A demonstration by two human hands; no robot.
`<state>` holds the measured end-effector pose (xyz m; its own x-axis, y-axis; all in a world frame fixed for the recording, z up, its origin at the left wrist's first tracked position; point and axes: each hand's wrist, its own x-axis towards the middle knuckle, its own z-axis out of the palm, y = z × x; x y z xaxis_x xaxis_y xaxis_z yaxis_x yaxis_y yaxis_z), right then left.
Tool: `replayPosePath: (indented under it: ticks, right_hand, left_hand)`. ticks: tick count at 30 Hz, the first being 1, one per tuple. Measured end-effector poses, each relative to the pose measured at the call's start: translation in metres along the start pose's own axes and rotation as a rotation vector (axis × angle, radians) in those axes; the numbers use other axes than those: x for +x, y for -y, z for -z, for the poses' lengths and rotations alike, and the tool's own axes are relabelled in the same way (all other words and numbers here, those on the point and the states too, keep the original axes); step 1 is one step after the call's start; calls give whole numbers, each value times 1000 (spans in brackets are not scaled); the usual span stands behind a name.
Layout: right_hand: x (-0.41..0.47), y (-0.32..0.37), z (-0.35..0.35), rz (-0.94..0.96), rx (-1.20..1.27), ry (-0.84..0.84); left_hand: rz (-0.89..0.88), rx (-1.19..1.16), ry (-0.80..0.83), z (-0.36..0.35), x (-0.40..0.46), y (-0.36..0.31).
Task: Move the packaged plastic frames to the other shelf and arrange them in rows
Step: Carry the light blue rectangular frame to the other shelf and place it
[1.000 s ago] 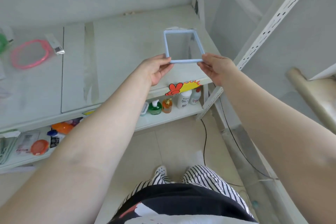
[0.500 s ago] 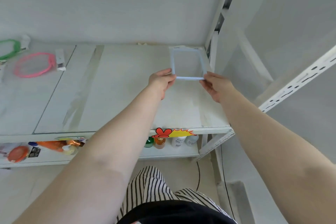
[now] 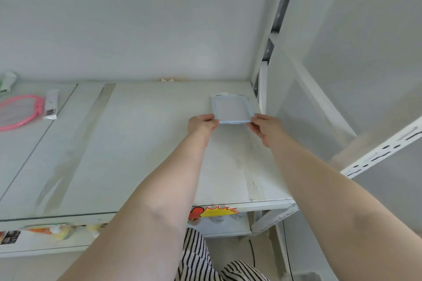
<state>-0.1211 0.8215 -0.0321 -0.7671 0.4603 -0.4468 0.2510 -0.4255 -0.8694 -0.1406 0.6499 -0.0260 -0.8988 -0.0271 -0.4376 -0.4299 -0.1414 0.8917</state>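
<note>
Two hands held one pale blue packaged frame (image 3: 231, 109) by its near edge: the left hand (image 3: 202, 124) pinched the near left corner and the right hand (image 3: 266, 126) pinched the near right corner, fingers curled onto the rim. Both arms reached forward over the shelf (image 3: 141, 143). The frame sat low at the far right corner of that white shelf, close to the back wall and just beside the upright post (image 3: 262, 96); whether it already rested on the board or hung just above it could not be told. A white packaging tab showed at its far edge.

Judged from this, the task looked to be in its early part: this was the only square frame visible on that side, and it seemed to be starting a row from the back corner. It was not yet released. Well apart, at the far left, lay a pink ring-shaped packaged frame (image 3: 20, 112) with a white label strip (image 3: 51, 105) touching its right side. How many frames remained elsewhere could not be seen.
</note>
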Motion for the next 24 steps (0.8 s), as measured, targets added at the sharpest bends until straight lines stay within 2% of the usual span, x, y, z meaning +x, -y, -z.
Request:
replayPosePath:
  ticks: [4,8,11,24]
  right_hand:
    - [19,-5,3,44,-83,6]
    - [35,-16,5,88,-189,-26]
    - [38,-22,3,113,-346,-63]
    - [32,-23,-4,180,-669,-109]
  left_hand:
    - [-38,76,-20,-6,18,6]
    - [-89,260,-93,-10,27,11]
    - [-136,366,-141,-9,31,16]
    - [-131,507,-157,-8,39,17]
